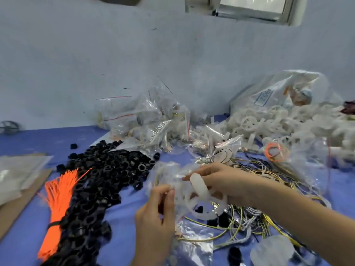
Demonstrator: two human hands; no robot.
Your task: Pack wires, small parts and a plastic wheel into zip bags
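A clear zip bag (169, 175) hangs between my hands above the blue table (123, 227). My left hand (156, 214) pinches the bag's near edge from below. My right hand (219, 179) grips a white plastic wheel (199, 196) at the bag's mouth; the wheel looks partly inside the film. Yellow, white and black wires (249, 214) lie tangled under and to the right of my right forearm.
A heap of black ring parts (99, 185) and a bundle of orange ties (57, 204) lie on the left. Filled zip bags (146, 121) pile up at the back centre, white wheels (269, 121) at the back right. Flat empty bags (17, 169) sit far left.
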